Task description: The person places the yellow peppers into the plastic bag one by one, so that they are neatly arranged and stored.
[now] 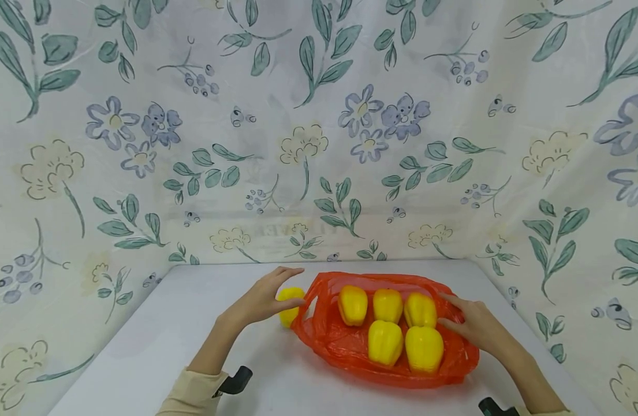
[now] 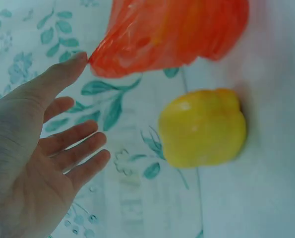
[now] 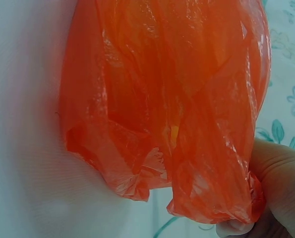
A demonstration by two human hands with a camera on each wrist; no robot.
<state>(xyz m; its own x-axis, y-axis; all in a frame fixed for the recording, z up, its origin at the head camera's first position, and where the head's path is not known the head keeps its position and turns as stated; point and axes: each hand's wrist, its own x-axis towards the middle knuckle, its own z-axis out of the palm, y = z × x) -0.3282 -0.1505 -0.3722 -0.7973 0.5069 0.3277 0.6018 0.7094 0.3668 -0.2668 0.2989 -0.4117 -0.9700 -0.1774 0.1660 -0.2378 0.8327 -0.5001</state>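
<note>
An orange plastic bag [image 1: 350, 344] lies open on the white table [image 1: 157, 341] and holds several yellow bell peppers [image 1: 385, 341]. One more yellow pepper [image 1: 289, 315] sits on the table just left of the bag. My left hand [image 1: 293, 286] hovers at this pepper with straight, spread fingers. In the left wrist view the left hand [image 2: 88, 109] is open and apart from the pepper [image 2: 202, 129]. My right hand [image 1: 446, 312] is at the bag's right edge. In the right wrist view the right hand [image 3: 256, 208] pinches bunched plastic of the bag [image 3: 172, 99].
A floral cloth [image 1: 319, 144] hangs as a backdrop behind and beside the table. Bare table surface lies left of and in front of the bag. Dark wrist mounts [image 1: 235, 381] show at the bottom edge.
</note>
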